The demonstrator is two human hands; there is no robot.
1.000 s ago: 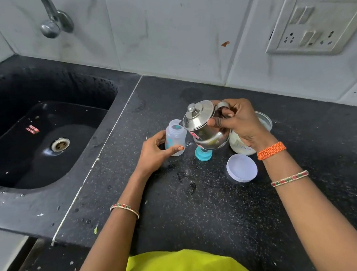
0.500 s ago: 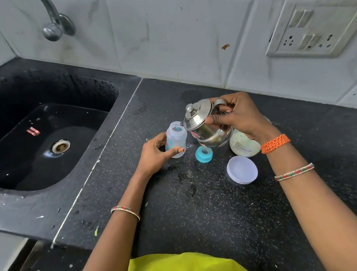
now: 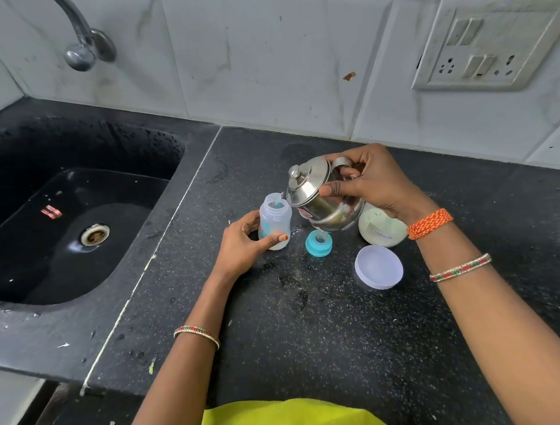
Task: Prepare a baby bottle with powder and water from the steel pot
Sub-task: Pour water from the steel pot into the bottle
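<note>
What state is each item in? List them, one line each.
Small clear plastic baby bottle: uncapped, upright on the counter, held by the left hand.
Lidded steel pot: lifted, tilted toward the bottle mouth, held by the right hand.
Teal bottle cap ring: off, lying on the counter.
White powder jar: open.
Round white jar lid: off, lying flat.
Steel tap: not running.

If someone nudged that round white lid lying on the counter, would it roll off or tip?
Probably neither: the white lid lies flat on the counter, so it should slide. It looks like thin plastic, likely very light. Wet patches nearby may make it skid easily.
</note>
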